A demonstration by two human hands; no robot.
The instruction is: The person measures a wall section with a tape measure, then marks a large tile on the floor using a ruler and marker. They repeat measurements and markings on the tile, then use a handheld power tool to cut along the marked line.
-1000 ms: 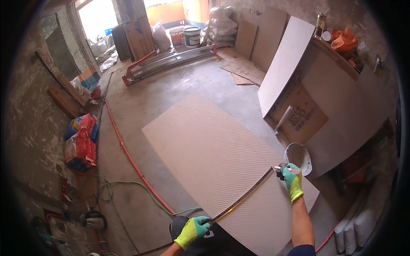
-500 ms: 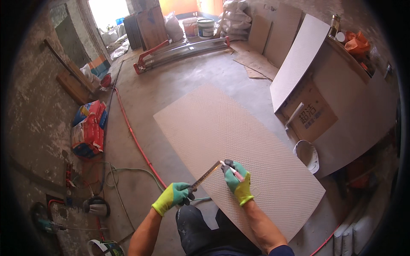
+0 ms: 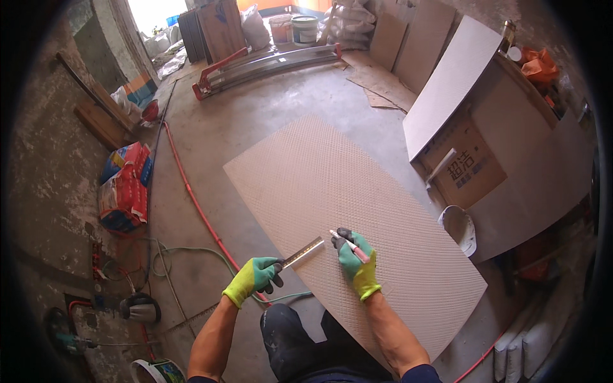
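A large beige tile (image 3: 396, 262) lies on the floor in front of my knees, its ribbed, gridded face up. My left hand (image 3: 257, 279) in a yellow-green work glove is closed on one end of a metal ruler (image 3: 304, 253), a short silver strip with marks along its edge. The strip points right, over the tile's left edge; whether it touches the tile I cannot tell. My gloved right hand (image 3: 355, 265) grips a white and pink marker pen (image 3: 360, 254). Its tip points up and left, a little beyond the ruler's free end.
A red hose (image 3: 191, 195) and a green hose (image 3: 211, 251) run along the floor at left, near red bags (image 3: 124, 198). Beyond the tile stands a long tile cutter (image 3: 268, 69). At right are a white bucket (image 3: 458, 230) and leaning panels (image 3: 450, 83).
The ruler's free end has come away from the marker tip, and its broad silver face now shows. My left hand has shifted slightly up and left. The view has moved a little.
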